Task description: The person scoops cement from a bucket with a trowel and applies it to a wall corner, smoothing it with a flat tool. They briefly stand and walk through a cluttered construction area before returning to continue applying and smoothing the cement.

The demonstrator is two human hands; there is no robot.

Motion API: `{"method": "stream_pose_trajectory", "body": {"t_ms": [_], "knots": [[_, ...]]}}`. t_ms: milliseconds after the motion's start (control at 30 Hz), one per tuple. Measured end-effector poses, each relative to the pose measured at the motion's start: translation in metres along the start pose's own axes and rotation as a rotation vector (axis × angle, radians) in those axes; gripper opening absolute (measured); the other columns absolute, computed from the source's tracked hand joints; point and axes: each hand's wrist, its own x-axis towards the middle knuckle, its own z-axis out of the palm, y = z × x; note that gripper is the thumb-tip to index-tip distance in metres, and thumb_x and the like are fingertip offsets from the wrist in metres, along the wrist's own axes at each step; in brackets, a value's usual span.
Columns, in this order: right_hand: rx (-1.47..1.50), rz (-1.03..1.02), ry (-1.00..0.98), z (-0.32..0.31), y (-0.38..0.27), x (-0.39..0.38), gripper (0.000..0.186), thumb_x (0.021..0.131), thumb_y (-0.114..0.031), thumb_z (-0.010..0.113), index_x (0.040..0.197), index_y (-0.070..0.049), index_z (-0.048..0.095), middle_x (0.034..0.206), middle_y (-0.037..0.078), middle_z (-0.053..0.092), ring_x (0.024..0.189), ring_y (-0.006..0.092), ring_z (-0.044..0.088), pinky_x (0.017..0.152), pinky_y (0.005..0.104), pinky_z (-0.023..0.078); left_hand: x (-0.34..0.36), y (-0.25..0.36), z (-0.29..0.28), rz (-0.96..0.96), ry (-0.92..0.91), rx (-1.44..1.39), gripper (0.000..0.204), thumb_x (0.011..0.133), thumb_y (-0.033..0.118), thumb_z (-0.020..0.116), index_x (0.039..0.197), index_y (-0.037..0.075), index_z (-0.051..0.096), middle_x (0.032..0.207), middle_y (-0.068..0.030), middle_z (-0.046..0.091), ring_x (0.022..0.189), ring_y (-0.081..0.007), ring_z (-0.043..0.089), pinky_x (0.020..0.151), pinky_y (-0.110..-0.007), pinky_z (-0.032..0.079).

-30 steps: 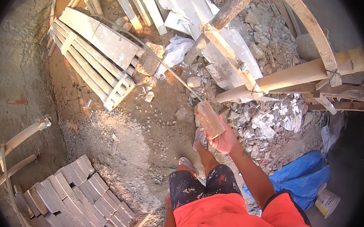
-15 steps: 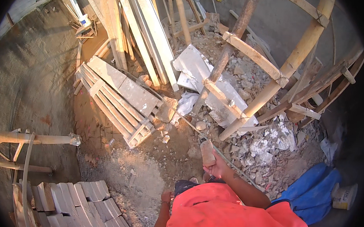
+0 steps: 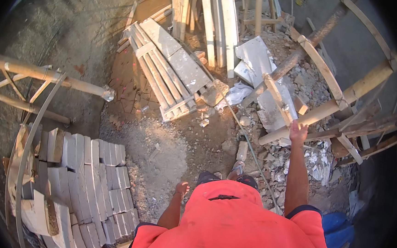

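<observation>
My right hand is stretched out to the right, its fingers spread and nothing in it. Just beyond the fingertips is a brick, pale on one face and orange on another; whether it is in the air or on the rubble I cannot tell. A bamboo ladder leans over the rubble right by the hand. My left hand hangs low at my left side, fingers loose and holding nothing. Near my foot lies an oblong grey block.
Stacked grey blocks fill the lower left, beside a bamboo frame. Ahead lie bamboo poles tied as a rack and grey slabs. Rubble covers the right; a thin rod crosses the ground.
My right hand has let go of the brick, opened and reached out forward and right. The view has shifted, showing more of the block stack at left.
</observation>
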Motion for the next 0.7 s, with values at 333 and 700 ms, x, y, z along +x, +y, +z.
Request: {"method": "stream_pose_trajectory", "body": {"t_ms": [333, 700], "knots": [[-1.539, 0.411, -0.446, -0.149, 0.05, -0.01, 0.035, 0.096, -0.037, 0.059, 0.121, -0.013, 0.059, 0.1, 0.002, 0.065, 0.081, 0.015, 0.064, 0.063, 0.0273, 0.047, -0.034, -0.072, 0.013, 0.139, 0.331, 0.133, 0.026, 0.084, 0.024, 0.054, 0.083, 0.005, 0.073, 0.089, -0.0141, 0.072, 0.082, -0.0276, 0.07, 0.074, -0.039, 0.055], [-2.226, 1.082, -0.832, -0.174, 0.073, 0.024, 0.032, 0.095, -0.027, 0.055, 0.125, -0.014, 0.055, 0.107, 0.003, 0.064, 0.09, 0.0192, 0.065, 0.072, 0.0385, 0.046, -0.092, -0.093, 0.136, 0.141, 0.313, 0.417, 0.033, 0.09, 0.029, 0.05, 0.103, 0.01, 0.073, 0.108, -0.0172, 0.069, 0.1, -0.0348, 0.067, 0.089, -0.044, 0.053]]}}
